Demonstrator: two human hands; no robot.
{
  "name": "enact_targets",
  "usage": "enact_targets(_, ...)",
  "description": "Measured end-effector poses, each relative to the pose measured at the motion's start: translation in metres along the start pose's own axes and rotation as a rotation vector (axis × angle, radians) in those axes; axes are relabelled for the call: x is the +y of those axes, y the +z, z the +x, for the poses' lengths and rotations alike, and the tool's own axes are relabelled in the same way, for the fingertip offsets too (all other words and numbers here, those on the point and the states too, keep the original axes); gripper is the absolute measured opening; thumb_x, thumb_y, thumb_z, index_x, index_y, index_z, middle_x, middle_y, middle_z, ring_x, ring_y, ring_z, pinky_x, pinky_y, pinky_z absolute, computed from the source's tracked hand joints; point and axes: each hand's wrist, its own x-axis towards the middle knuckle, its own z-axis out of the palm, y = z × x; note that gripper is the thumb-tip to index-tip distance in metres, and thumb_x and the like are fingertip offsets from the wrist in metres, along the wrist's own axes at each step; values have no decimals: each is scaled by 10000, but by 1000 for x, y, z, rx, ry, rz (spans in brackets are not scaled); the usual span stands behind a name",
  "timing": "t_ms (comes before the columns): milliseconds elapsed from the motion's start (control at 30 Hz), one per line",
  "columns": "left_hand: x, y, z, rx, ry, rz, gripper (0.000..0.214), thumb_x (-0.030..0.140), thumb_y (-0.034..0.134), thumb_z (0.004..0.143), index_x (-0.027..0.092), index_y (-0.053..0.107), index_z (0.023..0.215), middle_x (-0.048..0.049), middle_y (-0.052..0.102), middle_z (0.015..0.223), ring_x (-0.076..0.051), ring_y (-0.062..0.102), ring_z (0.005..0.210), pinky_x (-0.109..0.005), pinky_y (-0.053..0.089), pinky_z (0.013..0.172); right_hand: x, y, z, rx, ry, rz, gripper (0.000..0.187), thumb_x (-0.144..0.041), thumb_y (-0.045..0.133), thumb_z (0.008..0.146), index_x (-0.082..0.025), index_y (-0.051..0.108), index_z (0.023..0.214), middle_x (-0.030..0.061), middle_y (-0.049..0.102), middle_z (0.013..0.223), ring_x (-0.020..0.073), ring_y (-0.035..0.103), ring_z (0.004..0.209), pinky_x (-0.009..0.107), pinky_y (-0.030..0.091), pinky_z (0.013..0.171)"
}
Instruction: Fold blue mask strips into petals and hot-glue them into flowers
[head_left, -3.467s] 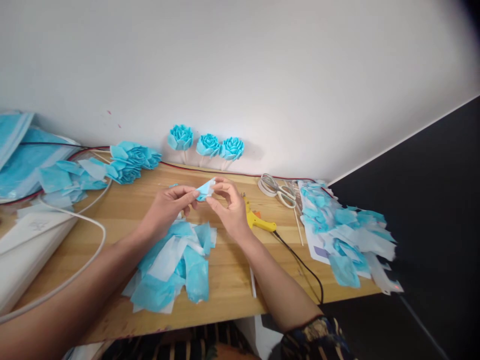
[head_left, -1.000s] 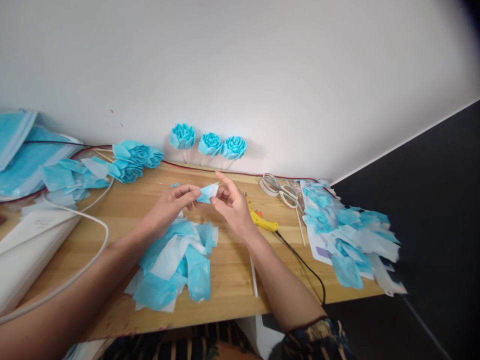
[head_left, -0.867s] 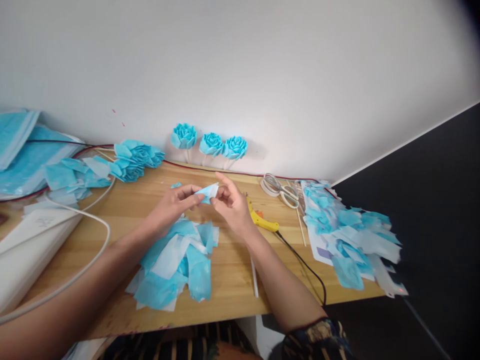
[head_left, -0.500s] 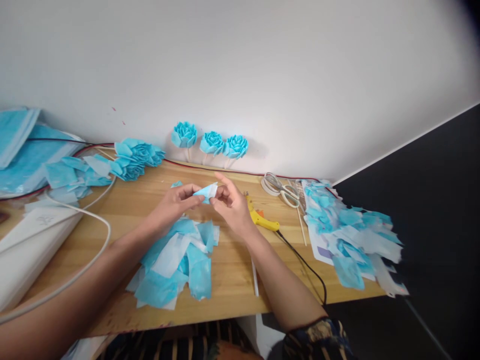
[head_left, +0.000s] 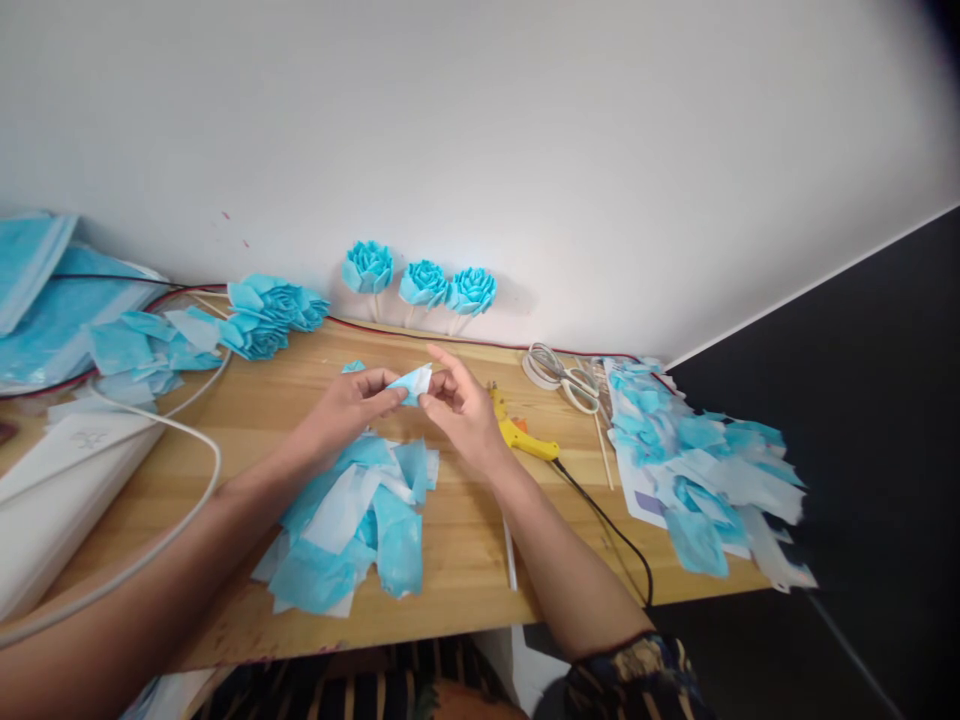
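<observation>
Between my two hands is a small folded piece of blue-and-white fabric [head_left: 412, 384], pointed toward the left. My left hand [head_left: 358, 402] pinches its left end between thumb and fingers. At its right edge, my right hand [head_left: 461, 405] grips it with thumb and bent fingers, the index finger stretched upward. Below the hands a loose pile of blue and white fabric pieces [head_left: 352, 530] lies on the wooden table [head_left: 465, 600]. A yellow glue gun [head_left: 529, 440] rests just right of my right hand, partly behind it.
Three blue fabric flowers [head_left: 425, 284] on sticks lean at the wall. More flowers [head_left: 266, 315] lie left, near blue sheets [head_left: 97, 300] and a white box [head_left: 82, 480] crossed by a white cable [head_left: 214, 440]. Scissors [head_left: 579, 390], a tape roll [head_left: 538, 368] and a scrap heap [head_left: 705, 470] are right.
The folded piece has shifted very slightly left and its right edge looks a little more folded over. Both hands keep their hold; the rest is unchanged.
</observation>
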Motion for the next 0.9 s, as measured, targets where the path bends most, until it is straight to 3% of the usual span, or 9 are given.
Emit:
enact_targets(200,-3,-1,1,16,21,36,250,447,654,767,198,672,751,-5,636,696,-166,555,671,-266,409,629,-4,-7,3,2,24,69,542,-317,628,855,-249,509,1379,6,672,918,163,627,887,336,491,894)
enact_targets(367,2,-1,1,30,21,57,261,457,653,751,197,656,725,-6,638,675,-171,560,669,-277,426,651,-17,-31,7,107,-18,-66,512,-338,610,874,-237,523,1368,38,713,1015,171,641,927,337,501,892)
enact_targets(500,2,-1,1,38,16,49,267,460,659,746,195,650,714,-3,635,668,-167,556,664,-278,428,655,-34,-68,-8,66,-64,-434,445,-271,548,908,-242,550,1352,58,711,1083,195,658,981,373,508,913)
enact_targets(667,2,-2,2,41,-4,36,274,460,666,742,192,641,695,8,618,650,-153,542,639,-273,412,648,-37,-105,-47,-259,-14,-1106,529,-147,535,853,-199,538,1379,134,656,1269,302,605,1188,490,469,1021)
enact_targets(767,2,-1,2,48,-5,37,280,465,662,745,192,640,691,8,615,653,-153,535,644,-272,407,650,-21,-111,-62,-361,-8,-1258,634,-44,483,788,-128,483,1416,180,605,1343,312,556,1262,494,452,1064)
enact_targets(900,3,-1,1,51,2,39,281,468,664,736,195,637,673,5,607,650,-157,527,652,-273,407,647,3,-108,-64,-313,-20,-1320,685,10,387,763,-97,445,1437,191,613,1316,290,562,1236,480,457,1058)
